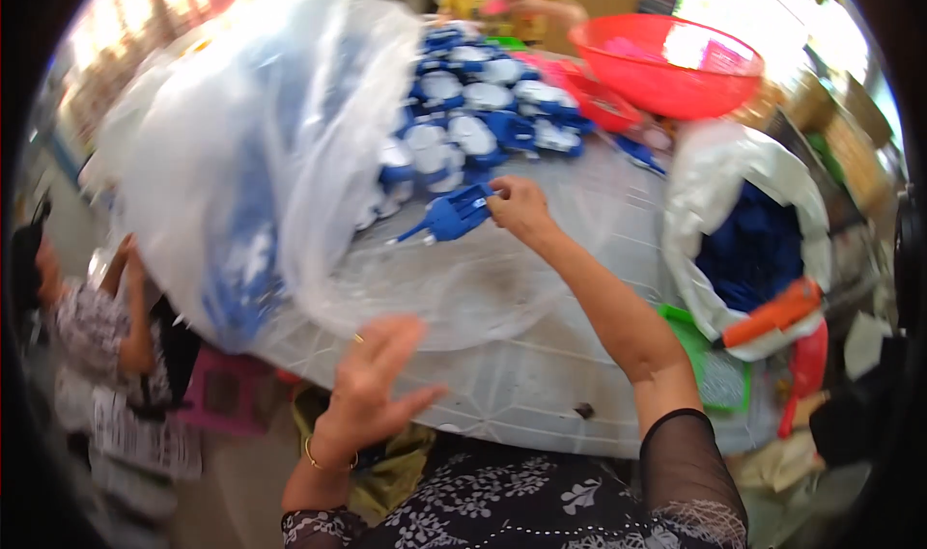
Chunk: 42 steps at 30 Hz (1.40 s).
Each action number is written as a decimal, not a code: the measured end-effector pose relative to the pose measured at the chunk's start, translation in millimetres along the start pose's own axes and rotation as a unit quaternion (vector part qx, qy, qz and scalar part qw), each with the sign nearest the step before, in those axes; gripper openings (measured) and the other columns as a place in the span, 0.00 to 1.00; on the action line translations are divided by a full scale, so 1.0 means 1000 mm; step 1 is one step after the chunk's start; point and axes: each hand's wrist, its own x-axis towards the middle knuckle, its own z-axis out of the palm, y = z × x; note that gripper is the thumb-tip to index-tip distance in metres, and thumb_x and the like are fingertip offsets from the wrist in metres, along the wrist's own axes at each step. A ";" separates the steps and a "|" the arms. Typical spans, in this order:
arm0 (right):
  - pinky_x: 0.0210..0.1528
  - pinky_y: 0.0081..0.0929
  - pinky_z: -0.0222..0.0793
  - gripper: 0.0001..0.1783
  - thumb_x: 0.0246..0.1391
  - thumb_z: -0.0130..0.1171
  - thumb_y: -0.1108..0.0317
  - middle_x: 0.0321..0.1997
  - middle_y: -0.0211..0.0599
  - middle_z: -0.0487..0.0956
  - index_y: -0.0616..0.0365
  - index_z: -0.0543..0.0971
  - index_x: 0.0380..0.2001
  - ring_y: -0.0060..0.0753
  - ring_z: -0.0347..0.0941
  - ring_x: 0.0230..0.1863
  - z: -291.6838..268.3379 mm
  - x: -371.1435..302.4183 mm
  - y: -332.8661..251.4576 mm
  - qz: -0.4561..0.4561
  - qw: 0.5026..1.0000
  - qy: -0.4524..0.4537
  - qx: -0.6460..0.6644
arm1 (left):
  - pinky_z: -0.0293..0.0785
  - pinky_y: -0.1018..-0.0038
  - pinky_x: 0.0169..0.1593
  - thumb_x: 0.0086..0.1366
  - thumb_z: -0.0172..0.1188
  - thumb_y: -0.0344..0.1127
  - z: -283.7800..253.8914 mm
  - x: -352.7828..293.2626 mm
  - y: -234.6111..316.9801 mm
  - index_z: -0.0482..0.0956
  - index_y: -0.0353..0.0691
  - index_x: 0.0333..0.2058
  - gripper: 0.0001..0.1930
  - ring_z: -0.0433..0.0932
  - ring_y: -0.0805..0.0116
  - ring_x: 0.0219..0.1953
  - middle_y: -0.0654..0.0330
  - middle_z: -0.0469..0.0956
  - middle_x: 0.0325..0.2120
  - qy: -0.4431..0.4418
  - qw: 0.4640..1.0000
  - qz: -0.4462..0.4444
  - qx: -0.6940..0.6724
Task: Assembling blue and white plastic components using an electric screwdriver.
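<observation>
The right hand (pixel 519 207) reaches out over the pale table (pixel 541 385) and pinches one end of a blue plastic piece (pixel 454 215) between its fingertips; the piece lies at the near edge of a heap of blue-and-white parts (pixel 478 114) spilling from the mouth of a large clear plastic bag (pixel 261 153). The left hand (pixel 375 380) hovers at the near edge of the table with fingers spread and slack, gripping nothing, just below the sagging underside of the bag. The bag lies on its side across the left half of the table, with more blue parts dimly visible through its film. A red basin (pixel 666 66) stands at the far right of the table. To the right, a white sack (pixel 715 182) holds dark blue contents, and an orange tool (pixel 772 312) rests across its near rim. A green tray (pixel 710 366) lies just beside the right forearm. Another person (pixel 106 327) sits low at the left, beside a pink stool (pixel 227 390).
</observation>
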 end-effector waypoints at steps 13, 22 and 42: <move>0.36 0.26 0.76 0.15 0.54 0.64 0.73 0.32 0.35 0.80 0.62 0.82 0.46 0.24 0.78 0.33 -0.170 -0.200 0.009 0.015 0.991 0.129 -0.003 | 0.70 0.55 0.52 0.52 0.74 0.50 0.151 0.109 0.039 0.70 0.31 0.58 0.40 0.78 0.49 0.46 0.49 0.77 0.46 -0.091 0.987 0.050 0.121; 0.60 0.46 0.70 0.23 0.50 0.57 0.69 0.58 0.49 0.75 0.52 0.80 0.53 0.54 0.71 0.60 -0.287 -0.179 0.089 0.202 0.887 0.200 -0.365 | 0.73 0.55 0.33 0.58 0.64 0.34 0.204 0.094 0.036 0.72 0.44 0.44 0.16 0.80 0.48 0.34 0.54 0.77 0.33 -0.177 0.977 0.121 -0.009; 0.36 0.25 0.72 0.17 0.61 0.60 0.71 0.32 0.30 0.80 0.61 0.78 0.53 0.22 0.72 0.29 -0.311 -0.205 0.075 0.043 0.969 0.241 0.039 | 0.61 0.53 0.66 0.48 0.67 0.41 0.212 0.097 0.013 0.67 0.42 0.65 0.42 0.65 0.44 0.66 0.43 0.66 0.64 -0.329 0.905 0.229 -0.144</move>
